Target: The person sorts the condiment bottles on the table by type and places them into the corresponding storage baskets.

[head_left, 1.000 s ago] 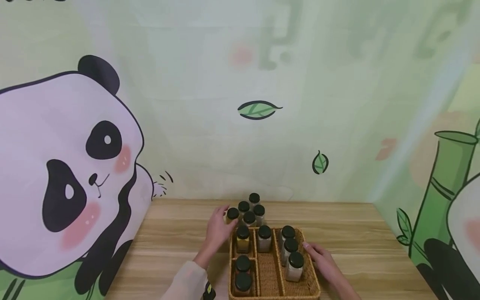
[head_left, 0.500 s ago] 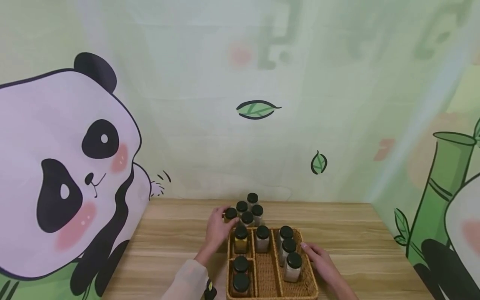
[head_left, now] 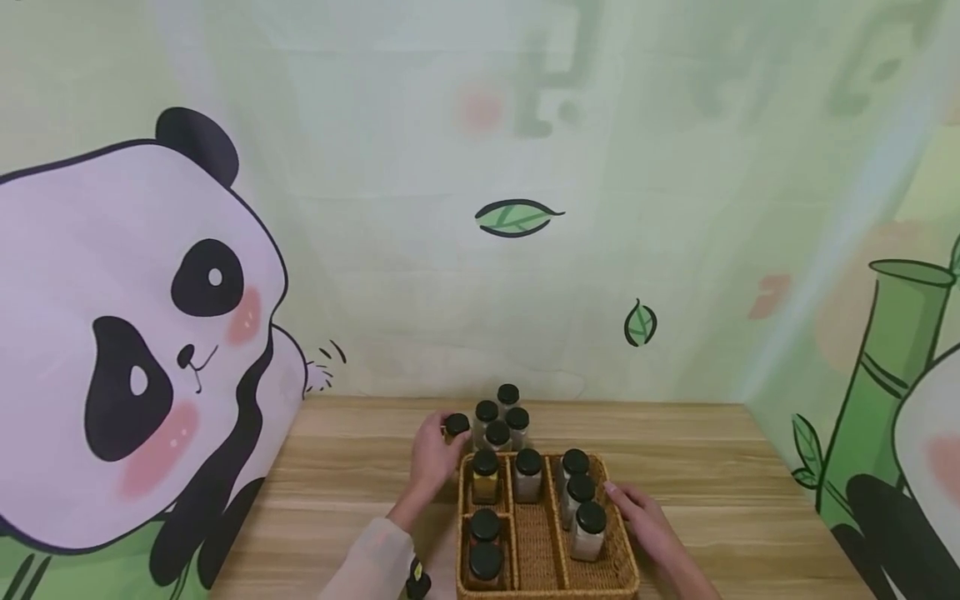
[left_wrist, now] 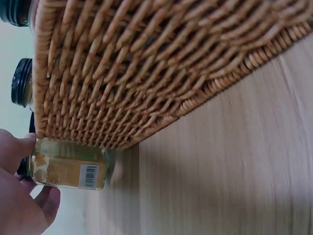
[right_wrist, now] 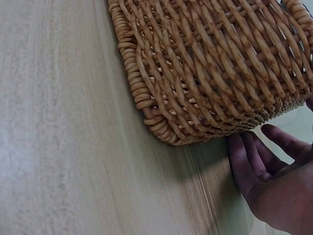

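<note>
Jar [left_wrist: 66, 167] in left hand [left_wrist: 18, 196] bears 1 barcode [left_wrist: 89, 176] (left wrist view only).

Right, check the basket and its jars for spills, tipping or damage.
Nothing stands out: the jars in the basket stand upright, lids on, the weave looks unbroken, and no spill shows on the table.

I've got a wooden table [head_left: 712, 475] here, light brown, streaky grain running side to side. A wicker basket [head_left: 551, 594] sits right on it. Just behind that I count four black-lidded jars [head_left: 517, 420] bunched up, standing upright. Can't tell if a fifth jar [left_wrist: 68, 169] beside them touches the wood.
</note>
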The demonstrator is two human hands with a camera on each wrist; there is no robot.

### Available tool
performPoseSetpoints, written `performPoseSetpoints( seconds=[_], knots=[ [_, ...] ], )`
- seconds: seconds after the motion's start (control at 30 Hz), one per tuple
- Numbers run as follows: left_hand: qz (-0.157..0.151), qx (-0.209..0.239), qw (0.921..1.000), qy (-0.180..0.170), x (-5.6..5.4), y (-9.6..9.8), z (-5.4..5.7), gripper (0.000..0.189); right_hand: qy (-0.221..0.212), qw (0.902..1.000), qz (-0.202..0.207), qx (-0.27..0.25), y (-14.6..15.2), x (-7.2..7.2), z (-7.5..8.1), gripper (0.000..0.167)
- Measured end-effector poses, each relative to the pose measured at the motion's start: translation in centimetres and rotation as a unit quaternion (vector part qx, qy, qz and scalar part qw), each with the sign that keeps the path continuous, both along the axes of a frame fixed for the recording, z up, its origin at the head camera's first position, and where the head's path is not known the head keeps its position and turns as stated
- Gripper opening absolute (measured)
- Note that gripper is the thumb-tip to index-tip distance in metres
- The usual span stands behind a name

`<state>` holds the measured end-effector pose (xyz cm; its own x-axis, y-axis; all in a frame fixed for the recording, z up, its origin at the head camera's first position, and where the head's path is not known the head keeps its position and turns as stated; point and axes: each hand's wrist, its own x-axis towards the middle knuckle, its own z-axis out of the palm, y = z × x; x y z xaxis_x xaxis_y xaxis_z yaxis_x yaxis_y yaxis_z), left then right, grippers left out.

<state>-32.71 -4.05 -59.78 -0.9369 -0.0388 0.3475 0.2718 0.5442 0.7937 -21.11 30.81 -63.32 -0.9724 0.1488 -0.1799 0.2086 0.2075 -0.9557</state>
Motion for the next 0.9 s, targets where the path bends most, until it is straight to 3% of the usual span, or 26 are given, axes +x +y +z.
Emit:
performPoseSetpoints(
  seconds=[0.13,0.27,0.53,0.7,0.9],
  knots=[
    [-0.001,0.007,0.9998,0.019,0.3,-0.6,1.0,0.039,-0.003,0.9999,0.0,-0.012,0.1,0.0,-0.1,0.055],
    [-0.016,0.003,0.9991,0.04,0.5,-1.4,2.9,0.042,-0.004,0.999,-0.003,-0.043,0.0,-0.1,-0.3,0.057],
    [-0.105,0.016,0.9928,0.056,1.8,-2.8,7.7,0.044,0.001,0.9991,-0.002,-0.043,-0.1,0.0,-0.2,0.06],
    [-0.159,-0.036,0.9842,0.07,2.7,-3.5,9.9,0.045,-0.003,0.9989,-0.002,-0.047,-0.1,0.0,-0.2,0.061],
    [-0.233,-0.095,0.9655,0.066,3.8,-3.6,11.9,0.048,-0.008,0.9989,-0.001,-0.047,0.0,-0.1,-0.2,0.062]
  ],
)
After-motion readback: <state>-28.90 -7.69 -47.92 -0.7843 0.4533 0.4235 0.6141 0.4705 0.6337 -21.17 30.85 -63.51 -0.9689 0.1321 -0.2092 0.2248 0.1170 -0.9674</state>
